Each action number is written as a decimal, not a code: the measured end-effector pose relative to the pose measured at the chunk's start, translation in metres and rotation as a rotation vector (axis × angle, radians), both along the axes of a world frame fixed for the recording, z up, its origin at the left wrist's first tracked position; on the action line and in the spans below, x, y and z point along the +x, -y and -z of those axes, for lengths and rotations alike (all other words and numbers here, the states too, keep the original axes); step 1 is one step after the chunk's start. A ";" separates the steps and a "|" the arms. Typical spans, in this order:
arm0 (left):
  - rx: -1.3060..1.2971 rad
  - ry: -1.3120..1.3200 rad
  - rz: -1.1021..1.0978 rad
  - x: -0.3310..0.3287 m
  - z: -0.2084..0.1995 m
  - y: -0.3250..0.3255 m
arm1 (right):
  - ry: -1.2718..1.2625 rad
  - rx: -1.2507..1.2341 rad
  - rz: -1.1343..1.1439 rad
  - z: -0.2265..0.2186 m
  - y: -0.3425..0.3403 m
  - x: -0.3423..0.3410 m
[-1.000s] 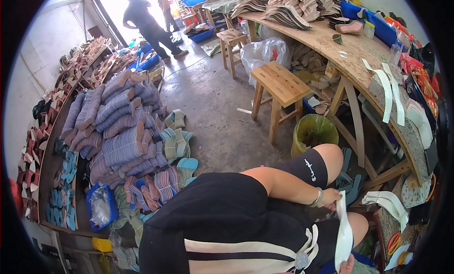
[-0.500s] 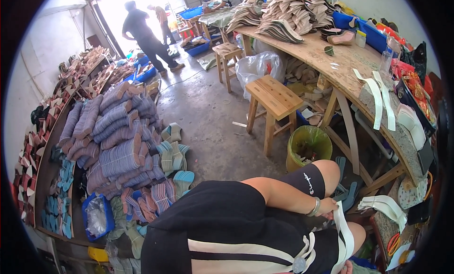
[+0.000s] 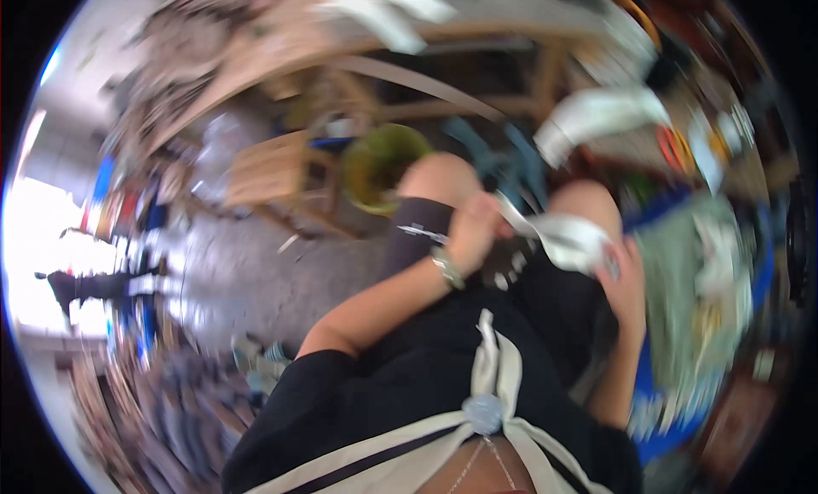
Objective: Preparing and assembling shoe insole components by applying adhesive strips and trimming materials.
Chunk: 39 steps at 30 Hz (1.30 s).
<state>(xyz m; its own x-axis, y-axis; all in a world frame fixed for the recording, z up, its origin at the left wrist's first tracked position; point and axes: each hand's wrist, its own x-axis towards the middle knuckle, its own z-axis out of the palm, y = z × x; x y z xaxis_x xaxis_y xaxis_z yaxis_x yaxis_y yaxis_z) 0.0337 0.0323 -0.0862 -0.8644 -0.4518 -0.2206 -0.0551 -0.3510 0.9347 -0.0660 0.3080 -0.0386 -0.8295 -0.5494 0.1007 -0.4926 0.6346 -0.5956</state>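
A white strip (image 3: 569, 241) of bendable material runs between my two hands above my lap, curling in the middle. My left hand (image 3: 475, 232), with a bracelet at its wrist, is closed with its fingers at one end of the strip. My right hand (image 3: 625, 281) grips the other end with thumb and fingers. Motion blur smears the finger details. Ahead of my right knee, a stack of white pieces (image 3: 601, 119) lies at the edge of a work surface.
A long wooden table (image 3: 256, 64) with more white strips (image 3: 379, 17) stretches across the front. Below it stand a wooden stool (image 3: 268, 166) and a yellow-green lined bin (image 3: 375, 166). Green cloth (image 3: 677, 281) lies in a blue container at my right. Stacked soles (image 3: 183, 400) crowd the far left.
My head has turned to the right, so the whole scene has swung round and blurred. My right hand has come fully into view, and the strip now bends between both hands.
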 end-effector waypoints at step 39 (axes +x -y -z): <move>-0.760 -0.451 1.128 -0.065 -0.072 -0.146 | -0.359 -0.426 0.710 -0.075 -0.134 0.010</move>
